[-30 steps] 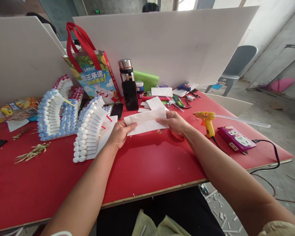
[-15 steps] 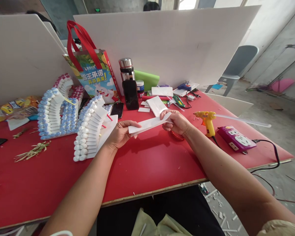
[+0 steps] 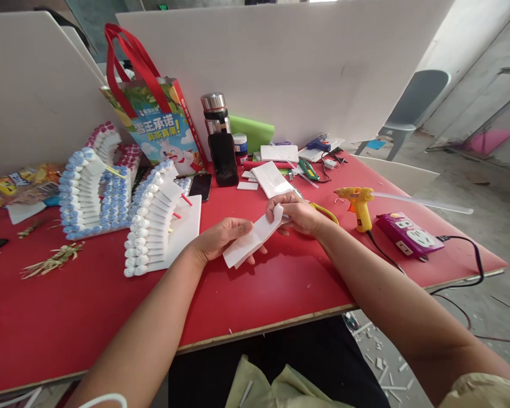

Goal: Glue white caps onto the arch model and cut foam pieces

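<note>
A folded strip of white paper (image 3: 255,236) is held between both hands above the red table (image 3: 255,306), slanting up to the right. My left hand (image 3: 225,237) grips its lower part, thumb on top and fingertips showing beneath. My right hand (image 3: 293,214) pinches the upper end with bent fingers. Behind the hands lies a stack of white paper (image 3: 272,180). Yellow-handled scissors or a similar tool (image 3: 325,212) lie partly hidden by my right hand. Left of my hands stands a curved piece (image 3: 155,218) with rows of rolled white tips.
A yellow glue gun (image 3: 359,204) and purple power strip (image 3: 410,233) with cords are at right. A thermos (image 3: 215,107), an upright black phone (image 3: 223,160) and a printed bag (image 3: 165,124) stand at the back. More blue-tipped pieces (image 3: 85,195) are at left.
The paper strip has tilted from nearly level to a steeper slant, and its left end has dropped. My hands have come closer together. The yellow handle now shows beside my right hand.
</note>
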A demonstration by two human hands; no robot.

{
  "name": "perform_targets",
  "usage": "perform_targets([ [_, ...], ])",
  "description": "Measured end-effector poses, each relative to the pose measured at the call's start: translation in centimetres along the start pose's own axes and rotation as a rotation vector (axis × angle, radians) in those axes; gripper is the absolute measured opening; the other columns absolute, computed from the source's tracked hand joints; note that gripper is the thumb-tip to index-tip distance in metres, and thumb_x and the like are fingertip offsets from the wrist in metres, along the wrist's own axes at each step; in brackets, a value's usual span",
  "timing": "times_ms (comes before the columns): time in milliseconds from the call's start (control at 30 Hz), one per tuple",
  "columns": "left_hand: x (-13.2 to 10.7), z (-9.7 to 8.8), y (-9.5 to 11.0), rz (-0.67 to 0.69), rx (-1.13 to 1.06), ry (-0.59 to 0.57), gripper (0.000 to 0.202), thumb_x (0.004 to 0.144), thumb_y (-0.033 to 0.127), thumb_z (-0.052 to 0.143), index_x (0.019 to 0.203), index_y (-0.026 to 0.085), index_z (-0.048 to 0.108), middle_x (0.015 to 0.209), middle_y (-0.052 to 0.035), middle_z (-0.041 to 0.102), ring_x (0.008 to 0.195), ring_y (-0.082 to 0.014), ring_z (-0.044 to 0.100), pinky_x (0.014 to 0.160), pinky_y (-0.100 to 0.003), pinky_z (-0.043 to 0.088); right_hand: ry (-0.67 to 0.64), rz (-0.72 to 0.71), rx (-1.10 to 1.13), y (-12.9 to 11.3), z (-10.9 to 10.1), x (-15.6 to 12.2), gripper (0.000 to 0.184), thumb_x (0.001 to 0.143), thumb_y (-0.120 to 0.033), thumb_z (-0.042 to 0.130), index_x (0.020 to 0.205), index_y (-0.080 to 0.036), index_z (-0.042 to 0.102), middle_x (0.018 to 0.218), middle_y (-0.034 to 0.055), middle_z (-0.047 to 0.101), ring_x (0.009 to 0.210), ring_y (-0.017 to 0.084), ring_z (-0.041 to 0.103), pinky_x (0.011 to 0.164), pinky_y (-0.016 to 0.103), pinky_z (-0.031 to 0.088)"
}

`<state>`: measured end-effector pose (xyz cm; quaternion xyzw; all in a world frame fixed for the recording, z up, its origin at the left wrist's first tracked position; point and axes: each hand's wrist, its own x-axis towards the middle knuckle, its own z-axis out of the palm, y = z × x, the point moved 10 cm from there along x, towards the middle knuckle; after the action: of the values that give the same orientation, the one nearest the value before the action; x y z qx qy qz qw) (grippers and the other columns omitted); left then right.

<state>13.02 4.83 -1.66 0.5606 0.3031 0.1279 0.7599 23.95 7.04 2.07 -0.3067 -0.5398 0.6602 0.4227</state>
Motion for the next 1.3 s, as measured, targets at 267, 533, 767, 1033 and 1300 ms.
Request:
perform_targets([
  [267, 0.2, -1.6, -0.3, 0.007, 0.036, 0.135, 0.033, 0.074, 0.042, 0.081, 0.084, 0.012, 0.072, 0.068, -0.0124, 0.074, 0.045, -0.0164, 0.065, 0.043, -0.022, 0.048, 0.183, 0.004, -0.122, 0.0, -3.8, 0.2, 0.007, 0.068, -0.019, 0.059, 0.068, -0.016, 0.065, 0.053, 0.0001, 0.055, 0.042, 0.011, 0.048, 0.041, 0.024, 0.046],
  [533, 0.4, -2.9, -0.1, 0.081, 0.067, 0.269, 0.036, 0.074, 0.043, 0.081, 0.087, 0.011, 0.07, 0.072, -0.0146, 0.076, 0.054, -0.0216, 0.071, 0.049, -0.027, 0.054, 0.323, -0.033, -0.282, 0.2, -4.2, 0.3, 0.051, 0.074, -0.043, 0.078, 0.118, -0.023, 0.06, 0.095, 0.0038, 0.067, 0.079, 0.018, 0.065, 0.062, 0.027, 0.057],
  [767, 0.8, -2.5, -0.4, 0.063, 0.105, 0.231, 0.036, 0.072, 0.041, 0.083, 0.087, 0.011, 0.068, 0.078, -0.0164, 0.076, 0.063, -0.0268, 0.074, 0.058, -0.034, 0.06, 0.409, -0.084, -0.294, 0.9, -5.8, 1.0, 0.034, 0.065, -0.039, 0.084, 0.076, -0.016, 0.062, 0.064, 0.0002, 0.062, 0.051, 0.01, 0.051, 0.048, 0.024, 0.041],
  [1033, 0.7, -3.5, -0.1, 0.094, 0.072, 0.302, 0.038, 0.068, 0.038, 0.086, 0.086, 0.01, 0.069, 0.077, -0.0155, 0.076, 0.063, -0.0249, 0.074, 0.058, -0.032, 0.06, 0.738, -0.073, -0.962, -4.4, -8.0, -2.3, 0.018, 0.087, -0.036, 0.057, 0.084, -0.019, 0.061, 0.072, 0.0048, 0.065, 0.064, 0.018, 0.061, 0.059, 0.029, 0.044],
  [1300, 0.2, -5.6, 0.3, 0.161, -0.044, 0.436, 0.035, 0.07, 0.03, 0.085, 0.091, 0.008, 0.07, 0.079, -0.0151, 0.075, 0.067, -0.0238, 0.073, 0.063, -0.033, 0.06, 0.475, 0.654, -1.719, -1.6, -9.2, -5.3, 0.042, 0.083, -0.033, 0.055, 0.117, -0.008, 0.052, 0.093, 0.0209, 0.068, 0.087, 0.037, 0.069, 0.063, 0.037, 0.046],
])
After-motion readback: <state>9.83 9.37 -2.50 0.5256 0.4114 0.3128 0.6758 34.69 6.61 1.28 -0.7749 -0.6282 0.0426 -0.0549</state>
